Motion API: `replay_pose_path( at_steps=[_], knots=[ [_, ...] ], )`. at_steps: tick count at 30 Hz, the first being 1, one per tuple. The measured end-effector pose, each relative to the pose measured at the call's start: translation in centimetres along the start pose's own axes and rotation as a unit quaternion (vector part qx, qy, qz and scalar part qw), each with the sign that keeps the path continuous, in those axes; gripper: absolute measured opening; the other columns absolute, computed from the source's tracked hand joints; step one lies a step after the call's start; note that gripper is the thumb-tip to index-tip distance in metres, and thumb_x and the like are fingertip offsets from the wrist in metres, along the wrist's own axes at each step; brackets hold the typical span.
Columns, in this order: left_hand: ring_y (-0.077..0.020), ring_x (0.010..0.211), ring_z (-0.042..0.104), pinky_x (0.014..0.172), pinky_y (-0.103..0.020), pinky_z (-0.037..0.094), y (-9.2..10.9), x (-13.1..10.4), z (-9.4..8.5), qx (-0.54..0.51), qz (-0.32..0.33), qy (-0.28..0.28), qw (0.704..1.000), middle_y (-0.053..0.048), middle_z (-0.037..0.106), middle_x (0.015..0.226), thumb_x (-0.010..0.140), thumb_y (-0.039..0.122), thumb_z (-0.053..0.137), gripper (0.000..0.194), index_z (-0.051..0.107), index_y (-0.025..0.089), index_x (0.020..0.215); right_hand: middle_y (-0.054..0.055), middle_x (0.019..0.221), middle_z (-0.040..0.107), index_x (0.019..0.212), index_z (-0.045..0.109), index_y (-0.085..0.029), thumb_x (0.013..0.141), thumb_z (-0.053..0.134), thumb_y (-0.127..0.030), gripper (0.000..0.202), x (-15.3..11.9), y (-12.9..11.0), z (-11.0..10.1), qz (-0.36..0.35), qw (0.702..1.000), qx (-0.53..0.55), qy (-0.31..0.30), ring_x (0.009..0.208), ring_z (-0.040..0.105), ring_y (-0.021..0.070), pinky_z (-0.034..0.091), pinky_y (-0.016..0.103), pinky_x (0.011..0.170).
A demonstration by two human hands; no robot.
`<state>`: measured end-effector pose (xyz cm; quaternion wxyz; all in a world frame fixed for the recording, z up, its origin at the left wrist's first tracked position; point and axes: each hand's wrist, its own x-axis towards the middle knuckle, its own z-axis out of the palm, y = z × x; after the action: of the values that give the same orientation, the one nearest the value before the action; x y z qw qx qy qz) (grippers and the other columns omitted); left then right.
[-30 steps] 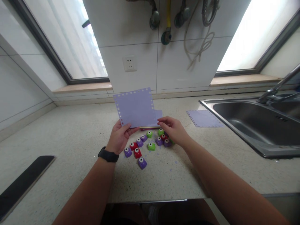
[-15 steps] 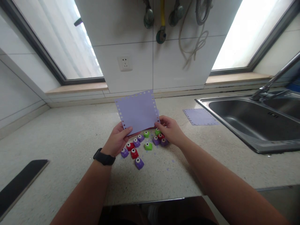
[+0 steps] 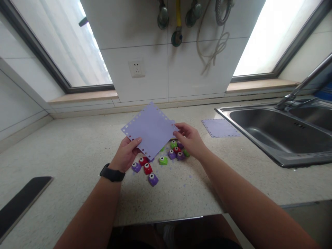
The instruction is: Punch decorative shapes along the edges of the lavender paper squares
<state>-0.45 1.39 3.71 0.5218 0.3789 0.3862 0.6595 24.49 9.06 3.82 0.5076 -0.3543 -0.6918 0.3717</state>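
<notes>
My left hand (image 3: 126,156) pinches the lower left edge of a lilac paper sheet (image 3: 150,129) with punched holes along its border. My right hand (image 3: 190,140) grips the sheet's right corner. The sheet hangs tilted like a diamond above the speckled counter (image 3: 77,148). Under it lie several small craft punches: purple (image 3: 153,179), red (image 3: 147,168) and green (image 3: 163,160). Some are hidden behind the sheet and my right hand. A black watch sits on my left wrist.
A second lilac punched sheet (image 3: 220,127) lies flat next to a steel sink (image 3: 280,133) with a tap at the right. A dark flat slab (image 3: 19,202) rests at the counter's left front. Wall socket (image 3: 136,68) and hanging hoses are behind.
Both hands have turned the lilac sheet counter-clockwise, from nearly square-on to a diamond tilt. My right hand has taken hold of its right corner. The view shifted slightly left.
</notes>
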Motion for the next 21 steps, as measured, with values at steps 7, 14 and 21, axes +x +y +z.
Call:
replay_pose_path(
  at_steps=[7,14,21],
  knots=[
    [-0.0182,0.056,0.066,0.049,-0.027,0.055,0.5,-0.2,-0.1,-0.005,0.001,-0.016,1.000,-0.004,0.074,0.080,0.080,0.026,0.079,0.032,0.071,0.015,0.109,0.005,0.093,0.072,0.119,0.072,-0.021,0.087,0.067,-0.035,0.035,0.0,-0.2,0.0,0.005,1.000,0.018,0.001,0.078,0.062,0.0187,0.051,0.038,0.078],
    [-0.0252,0.056,0.068,0.044,-0.034,0.055,0.9,0.0,-1.0,-0.035,-0.049,-0.030,0.998,-0.009,0.075,0.076,0.086,0.045,0.063,0.033,0.074,0.016,0.098,0.003,0.086,0.070,0.121,0.074,-0.021,0.090,0.065,-0.035,0.036,0.1,-0.5,-0.4,-0.004,1.000,0.026,0.003,0.077,0.059,0.0184,0.050,0.037,0.077],
    [-0.0307,0.057,0.070,0.044,-0.040,0.058,1.4,-0.1,-2.1,-0.028,-0.113,-0.085,0.990,-0.015,0.075,0.074,0.083,0.059,0.063,0.050,0.075,0.012,0.095,0.001,0.084,0.062,0.126,0.072,-0.021,0.090,0.067,-0.033,0.038,0.0,-0.3,-0.4,-0.030,0.999,0.025,0.017,0.076,0.055,0.0169,0.047,0.035,0.073]
  ],
)
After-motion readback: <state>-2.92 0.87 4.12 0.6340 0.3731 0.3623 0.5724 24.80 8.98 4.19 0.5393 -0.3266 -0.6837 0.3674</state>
